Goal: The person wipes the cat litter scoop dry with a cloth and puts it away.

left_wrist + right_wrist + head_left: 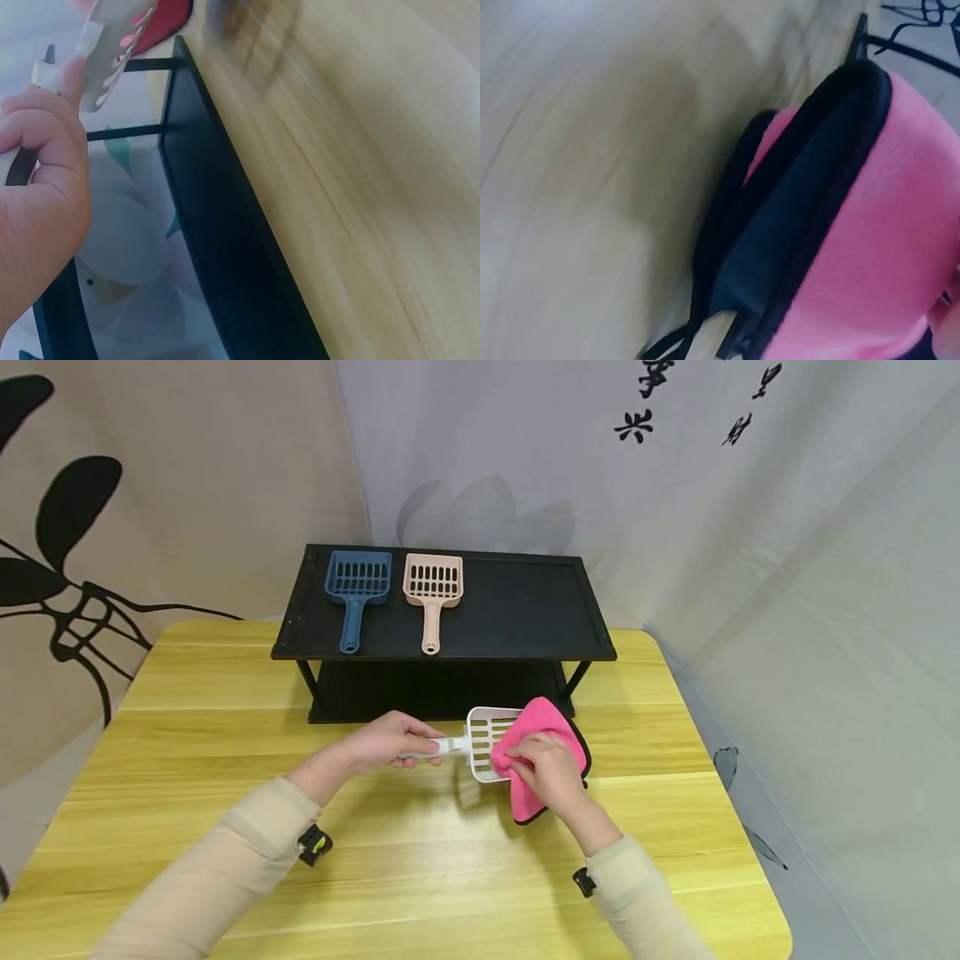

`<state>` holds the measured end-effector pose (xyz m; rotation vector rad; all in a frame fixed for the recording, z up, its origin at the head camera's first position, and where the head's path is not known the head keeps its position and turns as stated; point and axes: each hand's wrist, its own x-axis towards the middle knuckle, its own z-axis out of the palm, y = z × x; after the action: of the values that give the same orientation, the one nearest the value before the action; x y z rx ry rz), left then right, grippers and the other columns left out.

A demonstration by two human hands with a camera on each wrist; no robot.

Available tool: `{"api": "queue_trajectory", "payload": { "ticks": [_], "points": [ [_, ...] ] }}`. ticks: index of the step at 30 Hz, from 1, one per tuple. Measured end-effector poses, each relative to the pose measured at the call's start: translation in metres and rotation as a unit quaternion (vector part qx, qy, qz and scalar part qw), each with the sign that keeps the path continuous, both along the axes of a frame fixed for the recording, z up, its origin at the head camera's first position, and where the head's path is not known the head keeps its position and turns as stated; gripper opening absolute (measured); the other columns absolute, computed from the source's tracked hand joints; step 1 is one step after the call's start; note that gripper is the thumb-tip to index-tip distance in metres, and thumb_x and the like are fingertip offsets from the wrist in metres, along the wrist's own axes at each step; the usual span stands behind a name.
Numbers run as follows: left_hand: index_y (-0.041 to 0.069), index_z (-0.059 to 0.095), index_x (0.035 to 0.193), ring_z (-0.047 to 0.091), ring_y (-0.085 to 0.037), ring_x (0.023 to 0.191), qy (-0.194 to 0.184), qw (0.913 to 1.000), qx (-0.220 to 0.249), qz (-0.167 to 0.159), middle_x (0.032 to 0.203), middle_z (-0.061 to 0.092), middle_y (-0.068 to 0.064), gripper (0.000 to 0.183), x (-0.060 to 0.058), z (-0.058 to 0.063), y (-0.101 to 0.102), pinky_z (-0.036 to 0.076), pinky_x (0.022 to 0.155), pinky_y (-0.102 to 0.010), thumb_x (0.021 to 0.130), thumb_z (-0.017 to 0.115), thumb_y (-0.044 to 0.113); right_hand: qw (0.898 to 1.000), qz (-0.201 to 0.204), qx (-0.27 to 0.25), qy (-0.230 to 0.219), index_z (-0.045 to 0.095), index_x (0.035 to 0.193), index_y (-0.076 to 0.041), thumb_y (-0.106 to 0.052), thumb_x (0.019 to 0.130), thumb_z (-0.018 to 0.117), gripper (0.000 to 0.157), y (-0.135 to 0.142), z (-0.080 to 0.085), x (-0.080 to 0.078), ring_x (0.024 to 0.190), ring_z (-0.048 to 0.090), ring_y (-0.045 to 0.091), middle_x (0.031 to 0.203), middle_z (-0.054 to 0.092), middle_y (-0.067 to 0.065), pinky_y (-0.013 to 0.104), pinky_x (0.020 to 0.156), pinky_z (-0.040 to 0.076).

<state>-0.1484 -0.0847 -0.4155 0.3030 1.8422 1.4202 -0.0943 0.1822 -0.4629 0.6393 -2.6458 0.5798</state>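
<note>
My left hand [393,743] grips the handle of a white litter scoop [474,745] above the table, its slotted head pointing right. In the left wrist view, fingers curl round the scoop's [109,52] handle. My right hand [551,770] holds a pink cloth [546,718] with black edging against the scoop's head, covering its right part. The right wrist view shows the folded cloth [885,202] close up, with a dark underside; only a bit of the hand appears at the right edge.
Behind the hands stands a black two-tier rack [517,610] on a wood-grain table [420,877]. A blue litter scoop [352,622] and a pale pink litter scoop [431,618] lie on its top shelf. A printed curtain [487,452] hangs behind.
</note>
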Motion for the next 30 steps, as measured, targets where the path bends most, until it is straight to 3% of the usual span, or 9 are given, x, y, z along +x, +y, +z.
{"api": "queue_trajectory", "payload": {
  "ticks": [6,13,17,25,30],
  "points": [
    [-0.002,0.056,0.124,0.042,-0.004,0.051,0.005,1.0000,0.005,-0.001,0.088,0.071,-0.004,0.038,-0.003,0.000,-0.007,0.029,0.048,-0.017,0.092,0.057,0.017,0.998,-0.028,-0.030,0.054,0.074,0.087,-0.008,-0.003,0.071,0.078,0.017,0.015,0.003,-0.003,0.084,0.065,0.019,0.082,0.072,0.003,0.030,0.074,0.054],
    [-0.001,0.056,0.125,0.041,-0.004,0.051,0.008,1.0000,0.002,-0.004,0.106,0.068,-0.019,0.039,-0.002,0.002,-0.013,0.030,0.047,-0.015,0.093,0.057,0.021,0.993,-0.084,-0.072,-0.046,0.070,0.101,-0.007,-0.008,0.076,0.075,0.026,0.017,0.016,-0.004,0.098,0.064,0.026,0.104,0.069,0.010,0.037,0.084,0.053],
    [-0.002,0.055,0.125,0.040,-0.004,0.051,0.009,0.9999,0.010,-0.010,0.105,0.068,-0.019,0.039,0.000,0.003,-0.014,0.030,0.047,-0.015,0.093,0.056,0.020,0.989,-0.096,-0.089,-0.069,0.069,0.103,-0.004,-0.006,0.078,0.072,0.025,0.017,0.016,-0.004,0.102,0.064,0.030,0.109,0.067,0.014,0.039,0.084,0.053],
    [-0.004,0.056,0.123,0.042,-0.004,0.052,0.009,0.9999,-0.009,0.004,0.096,0.071,-0.012,0.038,0.000,0.000,-0.019,0.031,0.047,-0.015,0.091,0.058,0.018,0.981,-0.149,-0.121,-0.013,0.070,0.097,0.001,-0.002,0.078,0.071,0.019,0.027,0.018,-0.011,0.084,0.069,0.031,0.093,0.071,0.019,0.040,0.073,0.056],
    [-0.004,0.057,0.121,0.041,-0.004,0.051,0.010,0.9996,-0.019,-0.016,0.085,0.070,-0.003,0.036,0.000,-0.001,-0.015,0.030,0.047,-0.015,0.092,0.057,0.016,0.982,-0.120,-0.136,0.041,0.071,0.094,-0.002,-0.002,0.077,0.072,0.018,0.021,0.031,-0.018,0.085,0.069,0.028,0.092,0.072,0.014,0.039,0.075,0.055]
  ]
}}
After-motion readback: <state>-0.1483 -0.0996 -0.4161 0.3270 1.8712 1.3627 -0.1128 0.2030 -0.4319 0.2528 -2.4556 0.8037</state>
